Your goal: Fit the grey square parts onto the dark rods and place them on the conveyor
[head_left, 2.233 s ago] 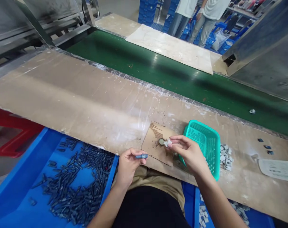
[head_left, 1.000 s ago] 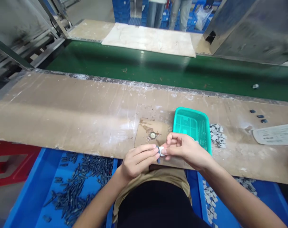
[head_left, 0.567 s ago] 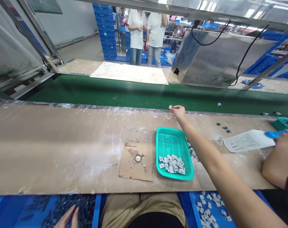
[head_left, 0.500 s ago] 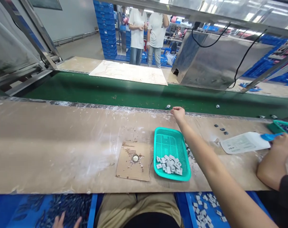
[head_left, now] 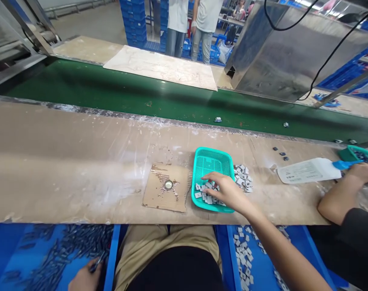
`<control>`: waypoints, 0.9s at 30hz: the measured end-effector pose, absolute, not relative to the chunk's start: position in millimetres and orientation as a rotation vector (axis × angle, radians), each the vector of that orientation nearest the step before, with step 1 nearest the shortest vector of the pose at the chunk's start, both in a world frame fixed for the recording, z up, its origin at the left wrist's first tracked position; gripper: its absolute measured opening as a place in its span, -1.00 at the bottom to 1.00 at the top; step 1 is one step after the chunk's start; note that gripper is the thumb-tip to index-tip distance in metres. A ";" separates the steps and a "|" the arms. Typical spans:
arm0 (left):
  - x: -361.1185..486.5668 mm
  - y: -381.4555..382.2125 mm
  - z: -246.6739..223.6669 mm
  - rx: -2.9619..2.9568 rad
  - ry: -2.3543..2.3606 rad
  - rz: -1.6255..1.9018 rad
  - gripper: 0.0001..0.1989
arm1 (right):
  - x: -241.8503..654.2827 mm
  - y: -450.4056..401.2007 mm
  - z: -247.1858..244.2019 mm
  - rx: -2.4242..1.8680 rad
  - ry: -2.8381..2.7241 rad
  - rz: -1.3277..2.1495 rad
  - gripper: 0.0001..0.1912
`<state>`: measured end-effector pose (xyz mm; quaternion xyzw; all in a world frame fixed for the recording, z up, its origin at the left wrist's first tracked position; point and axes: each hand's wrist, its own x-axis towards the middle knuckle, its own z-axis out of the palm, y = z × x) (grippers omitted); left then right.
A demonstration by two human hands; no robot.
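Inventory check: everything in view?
Table: one, brown, foreground
Belt: one, green, behind table
Belt pieces: four visible, pale, right
Baskets: two, green, centre, far right
White pieces: many, white, centre basket, beside it, right bin
Cardboard: one, brown, on table
Cap: one, pale, dark rim, on cardboard
Bottle: one, white, blue top, right
Chips: three, dark, near bottle
Bins: two, blue, below table
Dark parts: many, bluish, left bin
Sheet: one, white, beyond belt
Crates: uncounted, blue, background
Housing: one, silver, beyond belt
Standing people: two, white tops, background
Co-worker's arm: one, black sleeve, right
Left hand: one, bare, left bin
Right hand: one, bare, over centre basket
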<state>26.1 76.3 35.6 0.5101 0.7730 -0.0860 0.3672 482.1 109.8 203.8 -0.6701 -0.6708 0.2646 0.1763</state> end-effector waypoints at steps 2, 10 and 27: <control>27.5 84.5 33.2 1.364 1.952 -0.234 -0.68 | 474.8 111.9 191.4 -1.931 -1.954 0.695 -0.73; 39.0 89.9 60.0 0.984 1.835 0.167 -0.81 | 465.2 113.0 181.1 -1.911 -1.723 0.762 -0.76; 91.4 103.7 149.7 0.485 1.149 0.627 -0.56 | 404.7 146.9 186.5 -1.593 -2.000 0.635 -0.77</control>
